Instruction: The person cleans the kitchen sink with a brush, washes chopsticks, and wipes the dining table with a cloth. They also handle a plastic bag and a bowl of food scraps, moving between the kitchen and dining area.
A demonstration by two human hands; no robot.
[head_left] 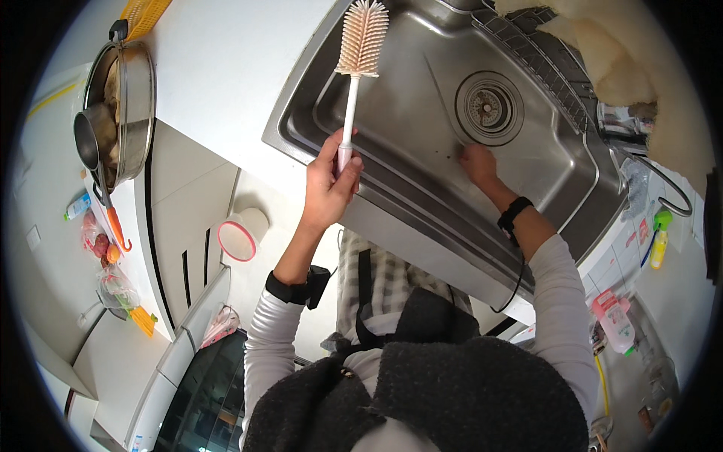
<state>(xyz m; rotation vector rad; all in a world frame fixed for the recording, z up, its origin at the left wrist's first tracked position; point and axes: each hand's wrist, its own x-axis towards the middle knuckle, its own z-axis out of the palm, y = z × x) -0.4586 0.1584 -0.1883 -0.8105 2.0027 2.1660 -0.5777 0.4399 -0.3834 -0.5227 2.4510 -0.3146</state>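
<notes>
My left hand (332,183) grips the handle of a bottle brush (351,107) at the sink's near left edge. Its pale pink bristle head points away from me, over the steel sink basin (395,96). Low in the basin, my right hand (479,164) is curled, near the round drain strainer (487,107). A thin dark line runs from its fingers across the basin floor; whether it is a slim rod or a mark, I cannot tell. Small dark specks lie beside those fingers.
A wire rack (531,62) lines the sink's far right side. To the left, a steel pot (133,113) and a saucepan (90,141) rest on the counter. A white bin (248,229) stands on the floor. A spray bottle (660,243) and a pink bottle (613,322) are at right.
</notes>
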